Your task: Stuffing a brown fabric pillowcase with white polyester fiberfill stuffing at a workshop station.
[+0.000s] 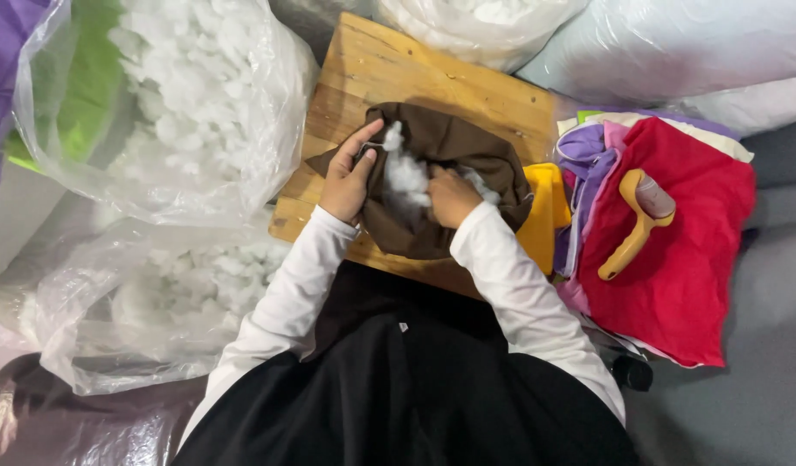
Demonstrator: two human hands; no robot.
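A: What are the hands gripping?

B: The left hand point(346, 179) pinches the open edge of a brown cover point(441, 185). The right hand point(452, 197), fingers curled, presses white stuffing point(406, 177) inside.

A: Where does it sit?

B: On a wooden board point(389, 78), near its front edge. Clear bags of stuffing point(199, 103) crowd the left; folded cloths point(674, 259) with a yellow lint roller point(637, 220) fill the right.

Both white-sleeved arms reached forward, the left hand point(348, 177) curled with thumb up, the right hand point(452, 197) fisted beside it.
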